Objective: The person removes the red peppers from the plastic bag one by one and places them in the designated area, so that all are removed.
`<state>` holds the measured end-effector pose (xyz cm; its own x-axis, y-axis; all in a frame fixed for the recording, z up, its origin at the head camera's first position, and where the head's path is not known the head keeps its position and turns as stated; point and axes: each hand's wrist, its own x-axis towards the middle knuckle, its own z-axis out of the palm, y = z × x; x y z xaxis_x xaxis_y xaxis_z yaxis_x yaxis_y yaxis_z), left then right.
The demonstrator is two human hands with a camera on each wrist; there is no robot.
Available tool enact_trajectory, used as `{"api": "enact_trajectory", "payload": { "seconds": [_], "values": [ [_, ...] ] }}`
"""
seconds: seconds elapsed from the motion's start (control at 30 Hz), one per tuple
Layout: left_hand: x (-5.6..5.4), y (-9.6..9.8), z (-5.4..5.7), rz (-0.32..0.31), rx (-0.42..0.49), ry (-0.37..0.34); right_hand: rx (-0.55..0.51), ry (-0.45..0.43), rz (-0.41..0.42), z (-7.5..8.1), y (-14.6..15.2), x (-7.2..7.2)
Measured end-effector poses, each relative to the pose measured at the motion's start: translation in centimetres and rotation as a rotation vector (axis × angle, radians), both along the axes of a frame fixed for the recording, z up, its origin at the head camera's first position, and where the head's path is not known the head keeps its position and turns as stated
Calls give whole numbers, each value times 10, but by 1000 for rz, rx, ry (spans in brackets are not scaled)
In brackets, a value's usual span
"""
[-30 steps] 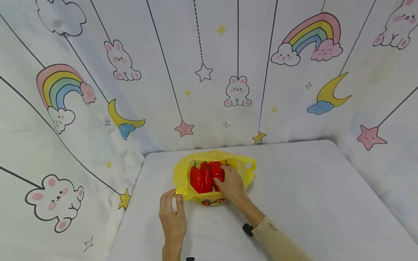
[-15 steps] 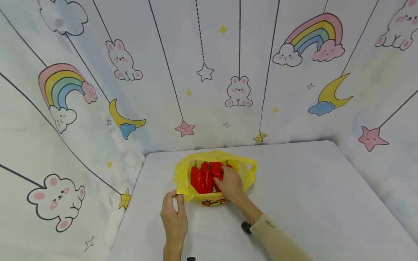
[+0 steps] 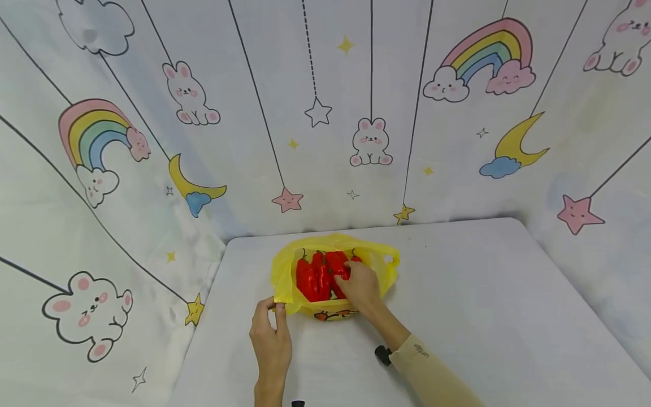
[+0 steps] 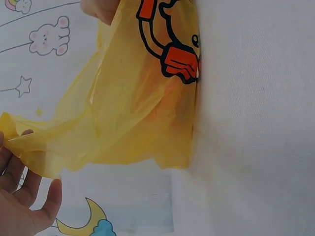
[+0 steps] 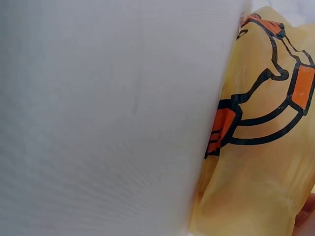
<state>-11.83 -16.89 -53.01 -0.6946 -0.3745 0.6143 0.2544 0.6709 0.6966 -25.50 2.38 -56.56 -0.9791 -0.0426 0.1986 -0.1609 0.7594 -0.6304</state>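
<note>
A yellow plastic bag [image 3: 285, 277] with a cartoon print lies on the table, its mouth spread toward me. Several long red peppers [image 3: 307, 280] are side by side inside it. My left hand [image 3: 272, 339] pinches the bag's left edge; in the left wrist view its fingers [image 4: 30, 189] are behind the thin yellow film. Through the bag's mouth reaches my right hand [image 3: 363, 287], thumb and fingers on either side of one red pepper [image 3: 338, 263]. Some of its fingers are hidden. The right wrist view shows mostly the bag's printed front [image 5: 261, 177].
The white table [image 3: 473, 305] extends to both sides of the bag and in front of it. Behind and at the sides hangs a pale cloth backdrop [image 3: 325, 158] printed with bunnies, stars and rainbows. A small black object [image 3: 383, 355] is at the right wrist.
The pepper at my right hand has tilted slightly, and that hand has shifted a little. My left hand keeps its hold on the bag's edge.
</note>
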Motion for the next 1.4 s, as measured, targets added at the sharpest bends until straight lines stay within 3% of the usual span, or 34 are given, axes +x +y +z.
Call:
{"api": "enact_trajectory", "payload": {
  "seconds": [0.77,1.4],
  "values": [
    [-1,4,-1,17,7,-5,-82,99,-43,3,11,13],
    [-2,4,-2,-23,41,36,-140,69,-71,17,20,29]
  ]
}}
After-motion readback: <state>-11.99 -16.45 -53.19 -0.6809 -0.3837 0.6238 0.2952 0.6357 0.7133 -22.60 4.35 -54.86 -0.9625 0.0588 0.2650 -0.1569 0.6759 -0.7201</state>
